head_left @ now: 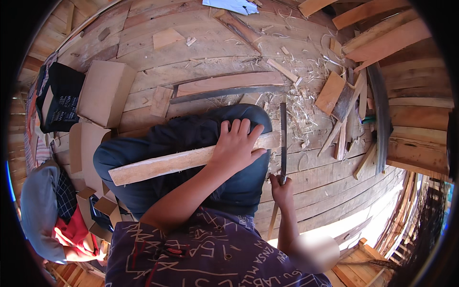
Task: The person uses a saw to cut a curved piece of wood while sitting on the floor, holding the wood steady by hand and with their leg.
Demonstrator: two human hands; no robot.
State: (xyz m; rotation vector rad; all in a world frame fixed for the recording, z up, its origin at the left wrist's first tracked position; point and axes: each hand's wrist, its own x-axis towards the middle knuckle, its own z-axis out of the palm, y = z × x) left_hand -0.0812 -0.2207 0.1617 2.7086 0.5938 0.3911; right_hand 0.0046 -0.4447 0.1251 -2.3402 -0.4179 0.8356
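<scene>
A pale wooden strip (158, 166) lies slantwise across my dark-trousered legs. My left hand (236, 146) presses down on it and grips it near its right end, the thumb on the near side. My right hand (282, 190) is closed around a long-handled knife (283, 138). Its narrow dark blade points away from me, across the strip's right end; whether it touches the wood I cannot tell. Part of its thin wooden handle shows below my fist, beside my forearm.
Curled wood shavings (303, 112) litter the plank floor right of my knee. Ahead lies a board (229, 83). Offcuts (331, 93) and a dark plank (378, 119) lie right. Left are an opened cardboard box (107, 91), a black bag (60, 98) and another person (38, 210).
</scene>
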